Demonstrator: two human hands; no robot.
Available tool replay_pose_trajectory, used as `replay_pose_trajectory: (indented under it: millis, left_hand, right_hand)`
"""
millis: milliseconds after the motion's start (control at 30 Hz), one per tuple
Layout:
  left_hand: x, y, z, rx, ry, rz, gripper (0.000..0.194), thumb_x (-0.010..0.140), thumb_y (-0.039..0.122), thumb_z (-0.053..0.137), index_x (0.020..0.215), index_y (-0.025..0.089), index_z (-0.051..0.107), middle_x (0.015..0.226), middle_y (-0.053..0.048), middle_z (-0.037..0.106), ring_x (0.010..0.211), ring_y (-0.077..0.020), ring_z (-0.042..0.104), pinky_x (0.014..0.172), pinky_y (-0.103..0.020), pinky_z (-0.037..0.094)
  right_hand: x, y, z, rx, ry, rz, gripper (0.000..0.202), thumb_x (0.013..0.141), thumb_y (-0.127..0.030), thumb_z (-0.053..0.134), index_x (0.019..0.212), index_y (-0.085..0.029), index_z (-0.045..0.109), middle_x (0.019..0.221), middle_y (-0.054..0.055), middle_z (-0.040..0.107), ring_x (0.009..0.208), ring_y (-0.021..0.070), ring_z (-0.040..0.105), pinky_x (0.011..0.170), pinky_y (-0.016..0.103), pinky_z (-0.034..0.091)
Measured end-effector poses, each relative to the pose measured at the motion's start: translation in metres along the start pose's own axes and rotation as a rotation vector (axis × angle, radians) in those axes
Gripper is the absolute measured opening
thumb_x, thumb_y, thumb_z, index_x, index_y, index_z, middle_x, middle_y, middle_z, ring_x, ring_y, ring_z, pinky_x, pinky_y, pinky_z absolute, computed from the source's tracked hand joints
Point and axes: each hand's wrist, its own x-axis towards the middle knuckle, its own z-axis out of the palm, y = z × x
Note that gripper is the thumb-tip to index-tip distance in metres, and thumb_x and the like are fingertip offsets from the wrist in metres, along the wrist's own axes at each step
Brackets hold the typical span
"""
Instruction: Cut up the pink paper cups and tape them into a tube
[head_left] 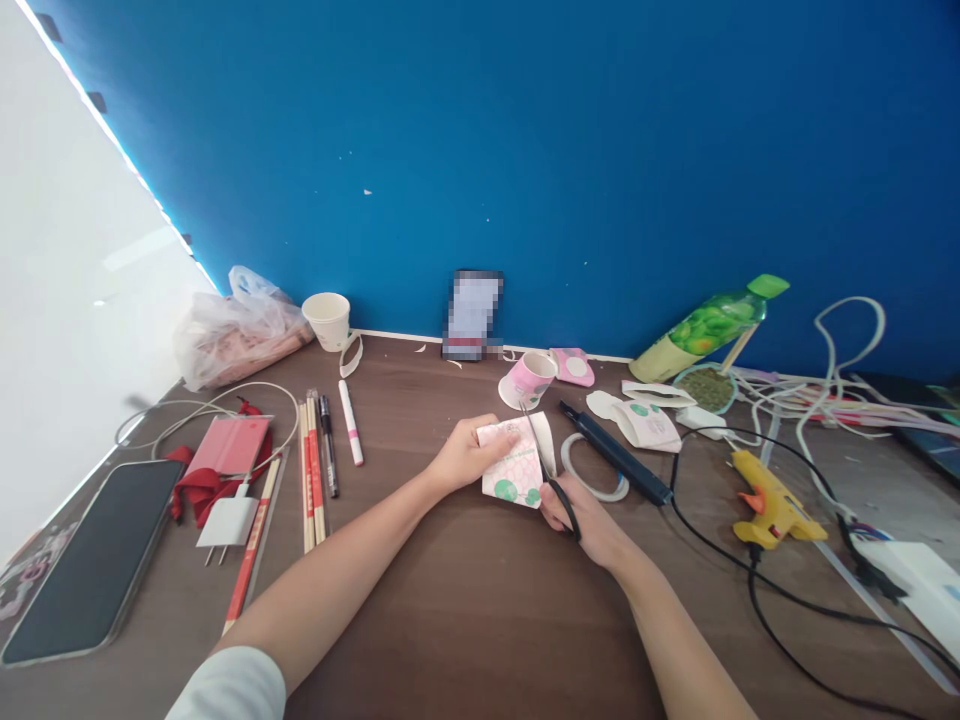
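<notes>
My left hand (pixel 466 457) is closed on a cut piece of paper cup (pixel 512 478), white with a pink pattern and green spots. My right hand (pixel 583 520) grips black-handled scissors (pixel 568 508) by their loops. The scissor blades point away from me and lie against the right part of the paper piece, near its white inner side. Just beyond the hands stands a pink and white cut cup (pixel 534 374), with a pink piece (pixel 574 367) at its right. To the right lie more cut pieces (pixel 651 424) with green prints.
Right: black cutter (pixel 619 455), tape ring (pixel 577 468), yellow glue gun (pixel 776 505), tangled cables, green bottle (pixel 701 330). Left: white cup (pixel 327 318), plastic bag (pixel 238 330), marker (pixel 350 423), pens, chopsticks (pixel 311 470), charger (pixel 227 520), large phone (pixel 94 560). A phone (pixel 472 312) leans on the blue wall.
</notes>
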Motion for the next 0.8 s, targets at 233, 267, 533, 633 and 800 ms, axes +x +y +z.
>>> replay_pose_trajectory:
  millis: [233,267,533,633,800]
  left_hand:
    - [0.0005,-0.0012,-0.0011,0.012,-0.001,-0.005,0.048,0.071,0.056,0.06,0.057,0.016,0.035,0.056,0.006,0.036,0.051,-0.0049,0.035,0.045,-0.018,0.027]
    - [0.0003,-0.0016,-0.001,0.007,-0.012,-0.015,0.047,0.071,0.055,0.06,0.058,0.016,0.036,0.056,0.005,0.037,0.05,-0.0049,0.036,0.045,-0.018,0.027]
    - [0.0006,-0.0044,-0.0011,0.009,-0.047,-0.037,0.043,0.072,0.05,0.061,0.058,0.016,0.039,0.057,0.004,0.043,0.05,-0.0055,0.04,0.044,-0.018,0.03]
    - [0.0009,-0.0047,-0.002,-0.007,-0.05,-0.052,0.042,0.071,0.05,0.062,0.059,0.016,0.04,0.058,0.004,0.044,0.05,-0.0057,0.042,0.045,-0.018,0.031]
    - [0.0003,-0.0026,-0.0015,-0.028,-0.076,-0.08,0.043,0.07,0.052,0.063,0.06,0.015,0.042,0.058,0.004,0.047,0.051,-0.0066,0.045,0.046,-0.019,0.033]
  right_hand:
    - [0.0011,0.002,-0.0003,-0.047,0.011,0.005,0.065,0.076,-0.078,0.026,0.044,-0.021,0.032,0.044,-0.002,0.035,0.048,0.0114,0.035,0.053,0.029,0.029]
    - [0.0011,0.0017,-0.001,-0.034,-0.005,0.008,0.066,0.074,-0.079,0.026,0.044,-0.021,0.031,0.044,-0.003,0.035,0.047,0.0111,0.035,0.052,0.028,0.028]
    - [-0.0029,-0.0022,-0.0039,0.021,-0.034,0.028,0.065,0.074,-0.08,0.026,0.045,-0.021,0.031,0.044,-0.003,0.035,0.046,0.0106,0.034,0.051,0.028,0.028]
    - [-0.0025,0.0009,-0.0029,0.019,-0.032,0.029,0.066,0.074,-0.08,0.026,0.045,-0.021,0.032,0.043,-0.003,0.035,0.045,0.0106,0.035,0.051,0.028,0.029]
    - [-0.0014,0.0016,-0.0042,0.021,-0.037,0.018,0.066,0.073,-0.081,0.026,0.046,-0.021,0.032,0.044,-0.003,0.035,0.045,0.0107,0.036,0.05,0.028,0.029]
